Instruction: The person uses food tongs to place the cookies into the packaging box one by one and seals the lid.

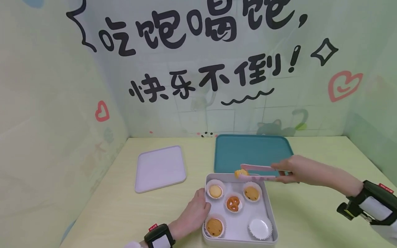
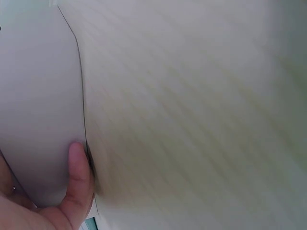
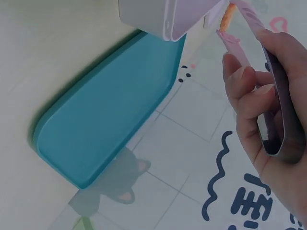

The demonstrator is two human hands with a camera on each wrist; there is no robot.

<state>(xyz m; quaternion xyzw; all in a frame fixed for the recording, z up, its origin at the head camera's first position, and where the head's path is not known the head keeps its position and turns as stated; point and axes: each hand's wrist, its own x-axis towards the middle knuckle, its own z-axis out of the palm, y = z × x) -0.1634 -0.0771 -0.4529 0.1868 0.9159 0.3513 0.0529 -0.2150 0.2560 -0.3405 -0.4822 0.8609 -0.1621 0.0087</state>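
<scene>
My right hand (image 1: 288, 168) grips a pair of pink tongs (image 1: 258, 178), whose tips pinch a golden-brown snack (image 1: 242, 173) over the back rim of the white box (image 1: 238, 230). In the right wrist view, fingers and thumb wrap the tongs' dark inner arms. My left hand (image 1: 193, 210) holds the box's left wall, with a finger (image 2: 79, 167) against its outside. Inside the box, paper cups hold a pale round cookie (image 1: 215, 191), a pretzel (image 1: 232, 204), a brown cookie (image 1: 251, 193) and another cookie (image 1: 214, 227). One white paper cup (image 1: 260, 228) at front right is empty.
Behind the box lies a teal tray (image 1: 248, 150), its front edge partly hidden by the box and right hand. A lilac tray (image 1: 160, 168) lies to the back left. A wall with printed writing (image 1: 214, 77) stands behind the pale table (image 1: 313, 213).
</scene>
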